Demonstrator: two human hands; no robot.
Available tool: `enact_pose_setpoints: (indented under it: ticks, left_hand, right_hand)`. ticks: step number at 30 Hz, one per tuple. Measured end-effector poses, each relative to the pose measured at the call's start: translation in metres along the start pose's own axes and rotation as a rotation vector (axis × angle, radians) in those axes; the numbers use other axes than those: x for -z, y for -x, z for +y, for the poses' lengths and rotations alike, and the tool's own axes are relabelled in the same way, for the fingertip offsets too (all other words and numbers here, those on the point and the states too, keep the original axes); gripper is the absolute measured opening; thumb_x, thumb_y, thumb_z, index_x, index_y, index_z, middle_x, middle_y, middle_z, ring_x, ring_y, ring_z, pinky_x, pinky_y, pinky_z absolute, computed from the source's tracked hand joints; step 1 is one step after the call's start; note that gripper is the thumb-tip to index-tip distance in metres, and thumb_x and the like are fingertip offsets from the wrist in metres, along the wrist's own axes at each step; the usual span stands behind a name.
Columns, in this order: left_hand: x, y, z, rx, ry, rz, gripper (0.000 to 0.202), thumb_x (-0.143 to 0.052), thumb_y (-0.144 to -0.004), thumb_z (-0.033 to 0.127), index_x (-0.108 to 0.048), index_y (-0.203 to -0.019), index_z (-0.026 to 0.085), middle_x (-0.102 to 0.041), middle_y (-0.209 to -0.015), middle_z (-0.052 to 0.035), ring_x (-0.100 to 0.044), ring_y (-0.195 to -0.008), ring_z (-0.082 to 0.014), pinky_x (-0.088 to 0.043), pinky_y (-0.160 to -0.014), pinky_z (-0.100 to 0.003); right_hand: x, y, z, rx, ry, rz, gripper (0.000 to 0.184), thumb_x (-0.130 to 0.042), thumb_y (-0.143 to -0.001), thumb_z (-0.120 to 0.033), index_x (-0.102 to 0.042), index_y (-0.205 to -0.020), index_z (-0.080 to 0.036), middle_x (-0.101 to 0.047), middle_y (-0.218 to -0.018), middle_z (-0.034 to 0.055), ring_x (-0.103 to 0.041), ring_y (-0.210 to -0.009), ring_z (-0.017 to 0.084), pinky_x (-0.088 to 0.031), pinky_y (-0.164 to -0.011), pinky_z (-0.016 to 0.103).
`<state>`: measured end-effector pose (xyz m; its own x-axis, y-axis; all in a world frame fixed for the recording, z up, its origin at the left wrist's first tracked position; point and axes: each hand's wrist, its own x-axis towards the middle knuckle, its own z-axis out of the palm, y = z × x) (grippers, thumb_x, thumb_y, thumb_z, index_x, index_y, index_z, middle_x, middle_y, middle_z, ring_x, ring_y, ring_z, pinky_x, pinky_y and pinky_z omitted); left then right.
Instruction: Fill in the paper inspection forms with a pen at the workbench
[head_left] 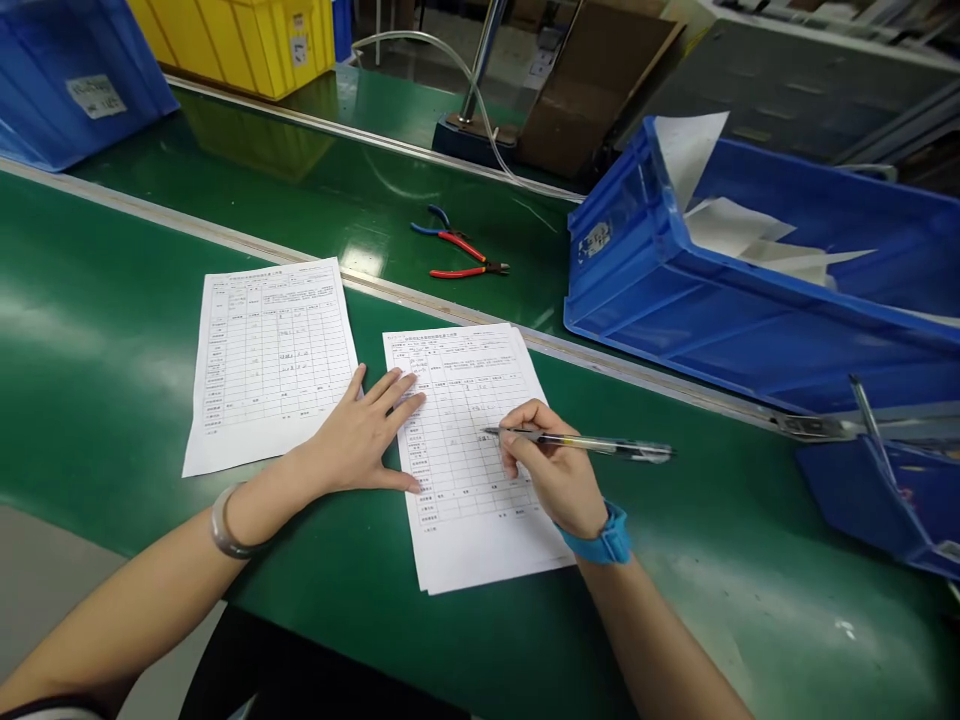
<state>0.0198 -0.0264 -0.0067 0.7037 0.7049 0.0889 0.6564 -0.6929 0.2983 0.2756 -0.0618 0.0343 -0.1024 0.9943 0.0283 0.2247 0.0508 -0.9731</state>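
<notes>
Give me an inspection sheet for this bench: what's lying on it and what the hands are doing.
Surface: green bench, glossy, a metal strip dividing near and far lanes.
Job's things: form stack under both hands; pen tip over its table; second form lying apart to the left.
Clutter: pliers, red and blue handles, on the far lane.
Hands: left hand flat and open on the stack's left edge; right hand gripping the pen.
Cables: clear tube looping past a metal post.
Surroundings: blue bin holding paper, right; yellow bin, far left.
</notes>
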Motion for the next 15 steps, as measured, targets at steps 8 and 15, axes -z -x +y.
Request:
enact_pose_setpoints:
  ticks: [8,15]
  left_hand:
    - [-0.001,0.0,0.0,0.001,0.026,0.001,0.112,-0.045,-0.073,0.088,-0.034,-0.153,0.01,-0.024,-0.164,-0.0205,-0.019,-0.152,-0.0415,-0.007,-0.121,-0.069]
    - [0.0,0.001,0.001,0.001,0.026,0.017,0.112,-0.045,-0.072,0.089,-0.037,-0.152,0.011,-0.028,-0.162,-0.0218,-0.021,-0.151,-0.0423,-0.009,-0.12,-0.07]
  right_hand:
    - [-0.009,0.001,0.024,0.075,0.164,0.019,0.015,-0.064,-0.084,-0.029,-0.055,-0.074,-0.021,-0.053,-0.062,-0.0013,-0.047,-0.054,0.014,-0.036,-0.049,0.026]
    - [-0.012,0.003,0.026,0.125,0.269,-0.023,0.028,-0.065,-0.085,-0.032,-0.048,-0.065,-0.022,-0.043,-0.053,-0.0042,-0.037,-0.049,0.012,-0.028,-0.047,0.026]
